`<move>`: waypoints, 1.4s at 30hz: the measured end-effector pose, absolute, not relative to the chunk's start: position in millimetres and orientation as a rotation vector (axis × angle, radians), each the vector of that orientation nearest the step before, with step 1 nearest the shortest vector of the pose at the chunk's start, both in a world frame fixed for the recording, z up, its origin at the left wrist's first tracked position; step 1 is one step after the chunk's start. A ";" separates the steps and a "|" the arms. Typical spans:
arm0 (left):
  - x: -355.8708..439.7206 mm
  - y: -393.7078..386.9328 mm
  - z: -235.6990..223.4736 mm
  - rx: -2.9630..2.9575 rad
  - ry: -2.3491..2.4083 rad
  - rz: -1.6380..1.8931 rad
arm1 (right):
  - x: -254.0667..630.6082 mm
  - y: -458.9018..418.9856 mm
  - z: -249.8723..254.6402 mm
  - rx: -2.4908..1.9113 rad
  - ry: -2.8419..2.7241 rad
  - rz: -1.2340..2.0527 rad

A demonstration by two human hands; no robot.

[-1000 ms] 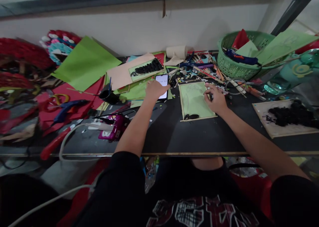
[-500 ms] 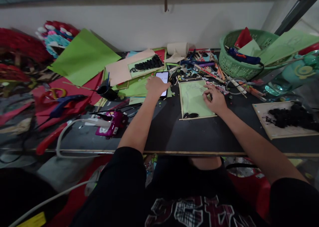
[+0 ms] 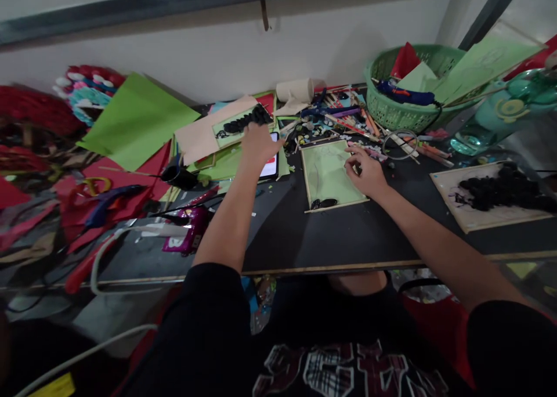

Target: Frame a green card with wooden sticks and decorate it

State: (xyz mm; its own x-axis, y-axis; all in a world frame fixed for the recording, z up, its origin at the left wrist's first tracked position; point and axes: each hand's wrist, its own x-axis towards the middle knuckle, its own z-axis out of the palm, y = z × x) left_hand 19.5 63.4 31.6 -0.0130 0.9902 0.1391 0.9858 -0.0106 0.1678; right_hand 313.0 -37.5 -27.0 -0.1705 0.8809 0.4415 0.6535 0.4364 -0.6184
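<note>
My left hand [image 3: 260, 144] reaches over a phone [image 3: 270, 163] with a lit screen, its thumb spread to the right. Its fingertips lie at the lower edge of a small panel with a row of black tufts [image 3: 247, 121]; whether they touch it I cannot tell. My right hand [image 3: 366, 173] rests at the right side of a pale green sheet [image 3: 326, 179] framed with thin sticks, fingers loosely curved and apart, holding nothing that I can see. Faint drawn lines mark the sheet, and a black leaf-shaped piece [image 3: 324, 203] lies at its lower left.
At right stand a green basket [image 3: 391, 109], a clear bottle [image 3: 472, 136] and another framed panel with black tufts [image 3: 472, 217]. Left are a black cup [image 3: 179, 176], a purple packet [image 3: 187, 234], a blue glue gun [image 3: 111, 204] and red paper [image 3: 72, 197]. Scraps and sticks litter the back.
My left hand has shifted up and forward from the phone's screen toward the black-tufted panel. Red now shows on the screen. My right hand stays by the green sheet; the view has shifted slightly.
</note>
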 end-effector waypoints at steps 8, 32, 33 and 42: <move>51.6 73.2 28.1 2.677 1.694 0.121 | 313.3 -36.7 -27.4 -1.289 -1.918 0.310; 96.7 -30.9 -16.5 1.948 1.180 0.972 | 292.5 -48.0 -15.3 -1.085 -1.520 0.937; 97.2 -31.6 -16.6 1.948 1.180 0.969 | 291.5 -47.5 -15.2 -1.098 -1.475 0.986; 92.5 -34.2 -12.5 2.048 1.298 0.979 | 297.7 -32.1 -30.5 -1.127 -1.481 1.039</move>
